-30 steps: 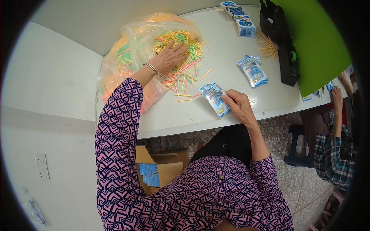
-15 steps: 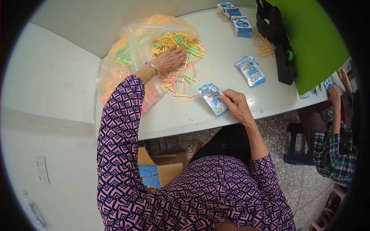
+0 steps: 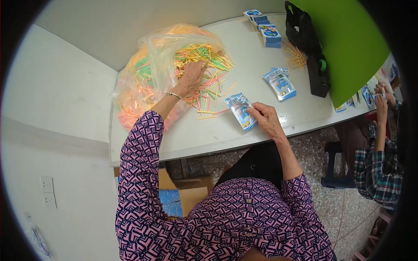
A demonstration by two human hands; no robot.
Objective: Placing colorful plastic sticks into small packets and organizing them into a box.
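Observation:
My right hand (image 3: 267,119) pinches a blue-and-white packet (image 3: 241,112) by its right side, with striped bands at both ends, just above the table's front edge. To its left, my left hand (image 3: 191,79), a metal bangle at the wrist, reaches into a heap of thin pink, yellow and green sticks (image 3: 217,56). Its fingers are curled down and drawn together on sticks, a yellow one showing by the tips; the undersides are hidden. The heap spills from the mouth of a large clear plastic bag (image 3: 152,56) at the left.
More blue packets (image 3: 280,85) lie right of centre. Packet stacks (image 3: 271,37) stand at the back, near loose yellow sticks (image 3: 295,55). A black bag (image 3: 300,28) and a black holder (image 3: 318,76) line the green partition (image 3: 348,52). At far right, another person's hands (image 3: 381,98) handle packets.
My left hand has drawn slightly back toward me over the sticks, its flat fingers now curled in. My right hand keeps the packet in nearly the same place. The view has shifted a little.

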